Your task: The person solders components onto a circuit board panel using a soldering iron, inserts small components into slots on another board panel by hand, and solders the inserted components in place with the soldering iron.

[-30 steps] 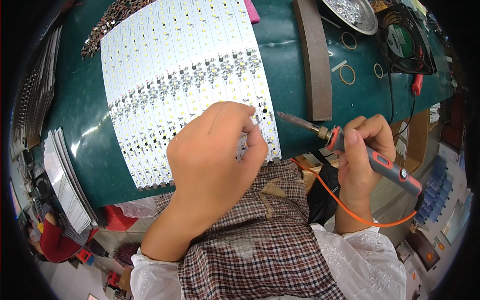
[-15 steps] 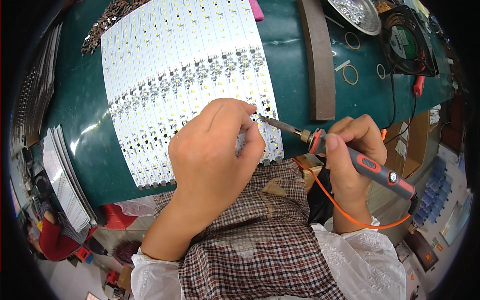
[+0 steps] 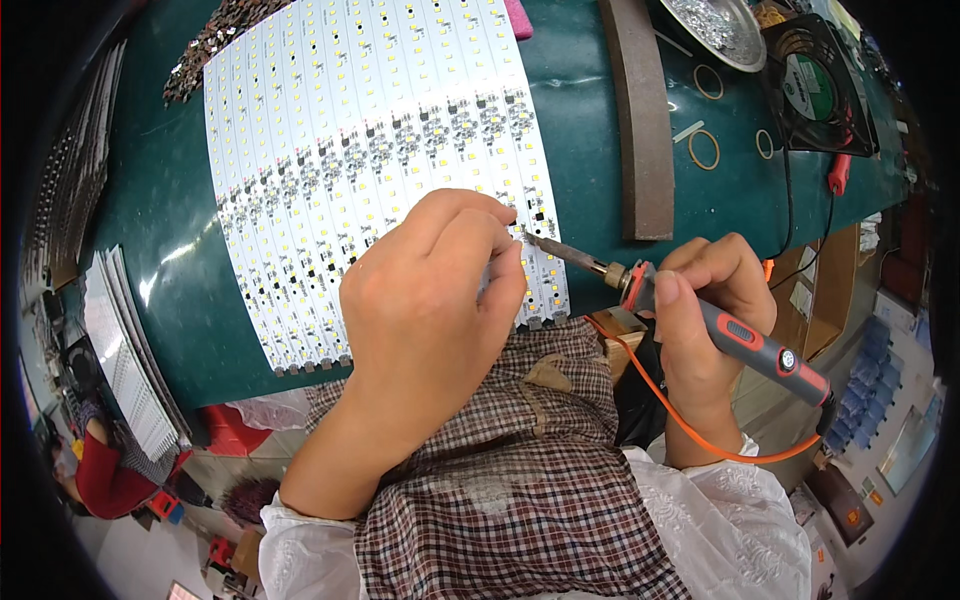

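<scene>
A panel of white LED circuit strips, dotted with yellow LEDs and small black parts, lies on the green table. My right hand grips a grey and red soldering iron, its orange cord looping below. The iron's tip reaches the right part of the panel, close beside my left fingertips. Over the panel, my left hand is closed with thumb and forefinger pinched near that tip. What the pinch holds, if anything, is too small to make out.
A long brown bar lies right of the panel. Beyond it are rubber bands, a metal dish of shiny bits and a black fan. Small brown parts are heaped far left. Stacked strips stand left; another person sits beyond.
My left thumb and fingers have shifted very slightly left, nearer each other. The soldering iron stays almost in place, its tip still at the panel.
</scene>
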